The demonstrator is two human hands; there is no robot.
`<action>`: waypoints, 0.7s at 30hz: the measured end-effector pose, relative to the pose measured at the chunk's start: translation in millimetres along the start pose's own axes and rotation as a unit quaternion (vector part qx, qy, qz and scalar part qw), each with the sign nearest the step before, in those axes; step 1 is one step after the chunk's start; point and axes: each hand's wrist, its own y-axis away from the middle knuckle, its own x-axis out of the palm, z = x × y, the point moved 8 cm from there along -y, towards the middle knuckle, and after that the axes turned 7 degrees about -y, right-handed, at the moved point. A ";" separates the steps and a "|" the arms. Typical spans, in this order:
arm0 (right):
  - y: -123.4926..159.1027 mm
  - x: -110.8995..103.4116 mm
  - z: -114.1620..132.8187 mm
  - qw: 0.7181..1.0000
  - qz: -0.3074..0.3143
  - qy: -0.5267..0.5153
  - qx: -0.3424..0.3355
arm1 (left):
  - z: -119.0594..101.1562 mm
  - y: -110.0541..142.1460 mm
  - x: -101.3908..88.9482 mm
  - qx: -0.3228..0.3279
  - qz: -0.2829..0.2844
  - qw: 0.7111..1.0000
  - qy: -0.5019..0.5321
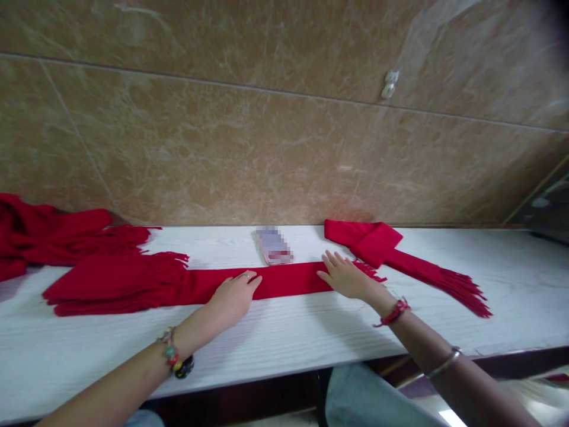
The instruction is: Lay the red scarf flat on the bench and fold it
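A red scarf (pixel 288 281) lies stretched flat in a narrow strip along the white table. My left hand (pixel 235 296) rests on the strip near its middle, palm down, a ring on one finger. Farther right, my right hand (pixel 344 276) lies flat on the same scarf with its fingers spread, close to the fringed end (pixel 372 271). On the left, a thick folded red scarf with fringe (pixel 115 284) meets the strip; whether the two are one piece I cannot tell.
Behind the strip lies a phone (pixel 274 245), partly blurred. A folded red scarf (pixel 377 243) sits at the back right, its fringed tail trailing right. Crumpled red scarves (pixel 57 231) are heaped at the far left. A tiled wall (pixel 249 148) bounds the white table (pixel 284 338).
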 end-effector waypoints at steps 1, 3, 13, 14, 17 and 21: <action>-6.4 -5.0 12.9 1.000 -0.007 -0.007 0.012 | -1.6 -2.1 0.4 0.023 -0.005 1.000 0.009; -16.1 -9.9 41.3 1.000 -0.006 -0.027 -0.005 | -2.6 -4.4 4.6 0.054 0.019 0.998 0.032; 20.0 30.7 -46.1 0.998 0.026 0.044 -0.036 | 4.0 6.5 13.5 0.066 0.089 0.992 0.064; 24.1 33.9 -59.5 0.997 0.029 0.055 -0.034 | 4.6 8.0 14.1 0.070 0.092 0.991 0.066; 31.9 39.4 -82.4 0.996 0.045 0.069 -0.039 | 8.3 12.1 16.8 0.071 0.111 0.989 0.071; 31.5 25.1 -85.0 1.000 0.003 0.012 -0.005 | 10.2 14.3 18.4 0.063 0.117 0.989 0.068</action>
